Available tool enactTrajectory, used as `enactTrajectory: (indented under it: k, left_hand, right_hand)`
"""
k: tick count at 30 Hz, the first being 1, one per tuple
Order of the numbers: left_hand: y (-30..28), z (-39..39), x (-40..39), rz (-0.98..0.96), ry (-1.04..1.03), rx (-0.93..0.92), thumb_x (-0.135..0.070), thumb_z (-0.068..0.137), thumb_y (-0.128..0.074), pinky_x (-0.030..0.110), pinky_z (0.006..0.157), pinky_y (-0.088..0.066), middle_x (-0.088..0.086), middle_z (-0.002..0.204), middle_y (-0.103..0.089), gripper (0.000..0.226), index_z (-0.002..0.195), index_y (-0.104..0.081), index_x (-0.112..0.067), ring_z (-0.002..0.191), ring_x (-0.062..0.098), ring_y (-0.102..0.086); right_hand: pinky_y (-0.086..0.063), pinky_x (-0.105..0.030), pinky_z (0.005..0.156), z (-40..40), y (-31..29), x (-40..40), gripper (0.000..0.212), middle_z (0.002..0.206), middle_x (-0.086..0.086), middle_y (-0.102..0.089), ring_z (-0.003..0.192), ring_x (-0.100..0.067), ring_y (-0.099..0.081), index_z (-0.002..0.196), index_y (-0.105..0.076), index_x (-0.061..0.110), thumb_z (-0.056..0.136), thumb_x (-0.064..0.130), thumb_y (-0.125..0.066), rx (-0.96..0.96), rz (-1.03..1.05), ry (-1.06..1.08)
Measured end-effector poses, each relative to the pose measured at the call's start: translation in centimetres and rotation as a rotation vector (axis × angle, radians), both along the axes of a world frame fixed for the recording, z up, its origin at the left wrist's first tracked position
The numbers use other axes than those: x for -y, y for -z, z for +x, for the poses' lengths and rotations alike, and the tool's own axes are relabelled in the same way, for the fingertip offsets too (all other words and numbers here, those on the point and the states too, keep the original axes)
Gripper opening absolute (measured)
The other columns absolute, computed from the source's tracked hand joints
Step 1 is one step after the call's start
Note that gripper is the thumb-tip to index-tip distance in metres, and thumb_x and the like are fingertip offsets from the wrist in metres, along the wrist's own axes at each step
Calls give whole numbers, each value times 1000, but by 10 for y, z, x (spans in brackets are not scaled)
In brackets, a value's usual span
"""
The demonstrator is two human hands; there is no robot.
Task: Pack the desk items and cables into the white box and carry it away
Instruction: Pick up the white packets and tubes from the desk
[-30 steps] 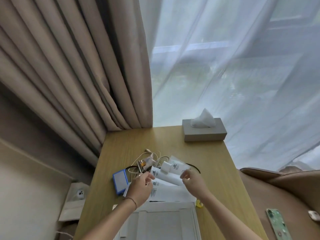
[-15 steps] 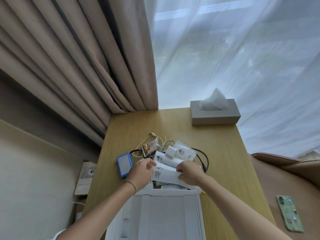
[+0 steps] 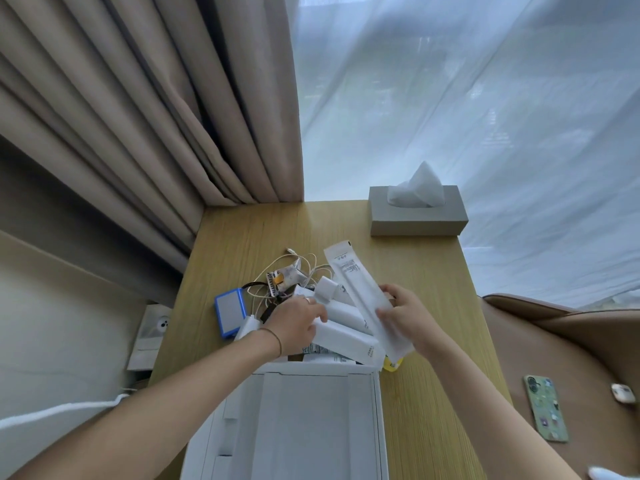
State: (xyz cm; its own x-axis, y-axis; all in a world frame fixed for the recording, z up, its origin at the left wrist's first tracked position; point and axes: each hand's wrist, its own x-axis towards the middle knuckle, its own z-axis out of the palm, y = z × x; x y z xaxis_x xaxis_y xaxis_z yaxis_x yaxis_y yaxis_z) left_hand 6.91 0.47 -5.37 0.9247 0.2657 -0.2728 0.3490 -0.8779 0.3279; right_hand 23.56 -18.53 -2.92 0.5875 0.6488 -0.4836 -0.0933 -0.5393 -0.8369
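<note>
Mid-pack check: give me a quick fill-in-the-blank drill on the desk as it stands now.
1. The right hand holds a long white ____ packet.
2. The grey tissue box sits at the wooden desk's far ____ corner.
3. The small flat device beside the left hand has a ____ rim.

Missing: paper; right; blue

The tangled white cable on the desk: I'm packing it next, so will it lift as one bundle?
Probably not: the white cable lies in loose floppy loops, so ends may trail. It seems threaded among the small gadgets, which may drag along.
</note>
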Motion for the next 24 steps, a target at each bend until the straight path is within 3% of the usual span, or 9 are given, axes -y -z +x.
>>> enactTrajectory:
  k: [4, 9, 14, 19, 24]
  left_hand:
    - [6, 19, 7, 157, 242, -133, -17, 88, -57, 39, 93, -38, 3, 121, -60, 42, 129, -55, -26, 111, 27, -52]
    - [16, 29, 12, 227, 349, -213, -15, 81, -66, 37, 83, -37, 6, 118, -56, 55, 133, -49, -24, 107, 27, -54]
    - [23, 28, 12, 124, 248, -161, -11, 79, -62, 32, 69, -35, 9, 108, -55, 31, 110, -59, -13, 97, 31, -57]
    - [15, 18, 9, 27, 121, -34, -20, 87, -63, 34, 69, -39, 0, 107, -58, 22, 106, -51, -23, 90, 27, -59]
    - [-17, 5, 8, -110, -128, 239, -31, 88, -66, 32, 60, -44, -7, 82, -59, 18, 101, -54, -28, 74, 24, -60]
  right_hand:
    - [-51, -26, 69, -5, -14, 11, 53, 110, -3, -73, 89, -15, -72, 127, -61, 25, 77, 11, -70, -166, 131, 53]
    - [-57, -44, 86, -13, -22, 18, 46, 108, -1, -76, 98, -26, -73, 115, -73, 21, 70, 9, -77, -189, 178, 105]
    - [-57, -34, 76, -25, -36, 23, 44, 104, -7, -78, 94, -26, -74, 105, -75, 13, 62, 4, -76, -199, 256, 103]
    - [-58, -37, 80, -39, -46, 27, 46, 103, -10, -78, 95, -28, -74, 107, -69, 5, 62, 1, -74, -187, 287, 83]
    - [-55, -36, 82, -59, -57, 28, 25, 101, -9, -78, 95, -25, -73, 105, -72, 8, 82, -1, -76, -165, 282, 86]
